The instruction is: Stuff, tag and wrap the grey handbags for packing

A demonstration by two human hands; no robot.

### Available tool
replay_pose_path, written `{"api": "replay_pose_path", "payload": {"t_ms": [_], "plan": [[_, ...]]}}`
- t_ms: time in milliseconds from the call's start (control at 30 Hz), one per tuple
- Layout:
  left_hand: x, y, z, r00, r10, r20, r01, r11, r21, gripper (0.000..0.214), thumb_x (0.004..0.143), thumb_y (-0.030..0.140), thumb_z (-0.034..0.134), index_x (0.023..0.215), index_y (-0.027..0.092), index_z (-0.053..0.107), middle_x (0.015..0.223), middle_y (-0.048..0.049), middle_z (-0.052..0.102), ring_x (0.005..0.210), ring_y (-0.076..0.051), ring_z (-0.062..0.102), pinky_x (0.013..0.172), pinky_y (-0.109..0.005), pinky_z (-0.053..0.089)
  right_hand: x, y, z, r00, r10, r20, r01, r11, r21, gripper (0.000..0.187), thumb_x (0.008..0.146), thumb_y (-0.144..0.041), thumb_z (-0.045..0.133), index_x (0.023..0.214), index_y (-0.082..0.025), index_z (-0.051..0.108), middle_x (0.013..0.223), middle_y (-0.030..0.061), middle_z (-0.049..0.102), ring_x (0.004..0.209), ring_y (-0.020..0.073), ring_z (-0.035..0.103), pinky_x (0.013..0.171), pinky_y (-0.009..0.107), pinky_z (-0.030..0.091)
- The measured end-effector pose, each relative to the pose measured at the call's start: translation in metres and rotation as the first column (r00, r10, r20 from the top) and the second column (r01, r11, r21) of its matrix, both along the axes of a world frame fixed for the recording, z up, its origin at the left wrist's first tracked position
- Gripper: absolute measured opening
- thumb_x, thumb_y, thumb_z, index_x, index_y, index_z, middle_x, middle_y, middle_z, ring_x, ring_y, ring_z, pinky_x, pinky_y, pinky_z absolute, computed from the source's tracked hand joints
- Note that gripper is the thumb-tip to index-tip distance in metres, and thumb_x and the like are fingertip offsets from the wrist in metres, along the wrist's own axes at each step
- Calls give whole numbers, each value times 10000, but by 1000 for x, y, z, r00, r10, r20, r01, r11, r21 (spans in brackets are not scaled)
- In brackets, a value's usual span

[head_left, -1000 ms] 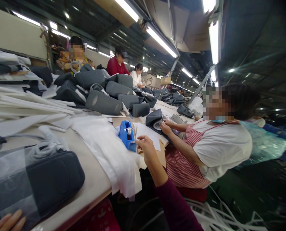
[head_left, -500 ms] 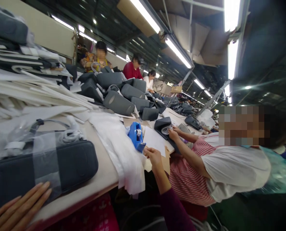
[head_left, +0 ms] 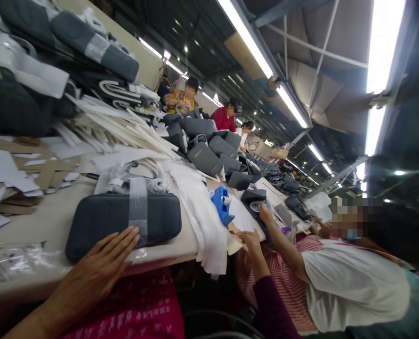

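My left hand (head_left: 96, 268) lies flat with fingers spread on the near edge of a dark grey pouch (head_left: 103, 219), which has a clear plastic band around its middle and rests on the table (head_left: 50, 221). My right hand (head_left: 250, 239) is stretched far right at the table's edge, fingers curled over a cardboard and paper sheet (head_left: 243, 219) just below a blue tape dispenser (head_left: 221, 203). What the fingers hold, if anything, is hidden.
A person in a white top and striped apron (head_left: 350, 278) sits at my right, hands on a dark pouch (head_left: 252, 197). White fabric sheets (head_left: 204, 212) hang over the edge. Grey pouches (head_left: 209, 150) pile behind, cardboard scraps (head_left: 15, 169) lie left. Other workers sit farther along.
The view has swung left and down. My left hand has slid up from the corner onto the grey pouch. My right hand stays by the tape dispenser and paper.
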State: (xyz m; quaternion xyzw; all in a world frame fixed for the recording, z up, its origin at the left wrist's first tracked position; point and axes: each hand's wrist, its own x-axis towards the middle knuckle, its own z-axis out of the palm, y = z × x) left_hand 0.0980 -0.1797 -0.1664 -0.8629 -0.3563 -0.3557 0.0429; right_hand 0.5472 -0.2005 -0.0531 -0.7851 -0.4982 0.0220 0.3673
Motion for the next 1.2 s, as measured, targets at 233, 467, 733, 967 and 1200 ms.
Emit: {"api": "replay_pose_path", "payload": {"t_ms": [233,467,733,967,1200], "plan": [[-6,-3,11,990,1,-138,3,999,33,487,910,176,427,1395,159,463,1487,-116,413,1385,-253,363,1125,-420,300,-78,7,72,888,446,114,-407,875,-262,161,721,-312,621,719,-201,738,682,76,687,657,208,576,687,336,408],[-4,-13,25,977,18,-212,-33,997,-70,492,914,168,424,1404,121,435,1491,-139,400,1406,-251,323,1130,-438,304,-254,66,72,36,953,302,-684,243,-687,195,756,-96,581,623,-191,688,714,65,686,810,204,562,878,347,298],[-4,-14,26,977,2,-213,-20,996,-81,479,932,170,412,1406,100,412,1491,-147,399,1421,-255,289,1130,-448,311,-307,111,21,-166,901,400,-682,188,-707,160,764,-60,593,661,-138,688,707,95,676,732,198,569,899,379,292],[-2,-15,26,982,13,-189,-35,993,-116,437,927,170,425,1348,58,457,1482,-182,399,1416,-256,296,1149,-442,285,-316,109,29,-267,867,421,-615,183,-767,153,788,-56,575,738,-107,710,723,106,676,733,203,569,898,399,307],[-2,-15,23,978,29,-207,-57,990,-128,537,931,217,435,1447,97,342,1511,-182,342,1415,-263,290,1147,-429,287,-321,106,38,-342,857,384,-509,175,-843,191,831,-110,526,876,-96,711,839,140,702,805,221,617,942,426,312]]}}
